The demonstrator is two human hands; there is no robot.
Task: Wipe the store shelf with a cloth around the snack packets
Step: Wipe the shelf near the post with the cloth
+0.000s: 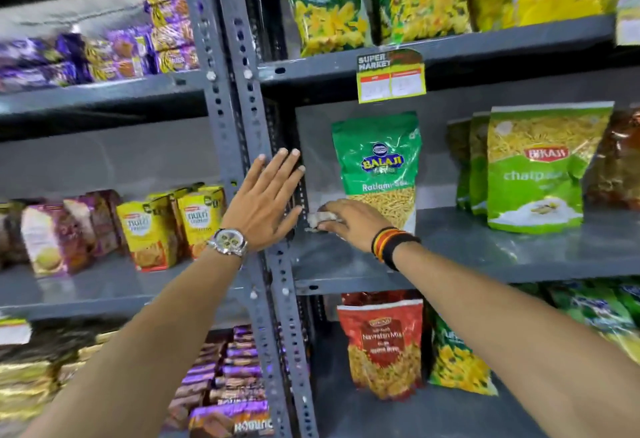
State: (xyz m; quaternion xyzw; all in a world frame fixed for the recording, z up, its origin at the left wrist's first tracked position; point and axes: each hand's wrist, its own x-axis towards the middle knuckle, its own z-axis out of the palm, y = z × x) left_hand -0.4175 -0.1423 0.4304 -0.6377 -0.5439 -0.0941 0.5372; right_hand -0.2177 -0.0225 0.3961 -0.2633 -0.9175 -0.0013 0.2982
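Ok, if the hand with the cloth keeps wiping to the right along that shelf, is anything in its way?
Yes. The right hand presses the cloth on the shelf at its left end, and the green Balaji packet stands directly behind and right of it. Farther right, the shelf's front strip looks bare up to the Bikaji packets.

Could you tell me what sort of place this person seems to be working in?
Most likely a small grocery shop or supermarket aisle. Grey slotted-steel shelving carries rows of branded snack packets such as the green Balaji bag, and a yellow "Super Market" price tag hangs from the shelf edge above.
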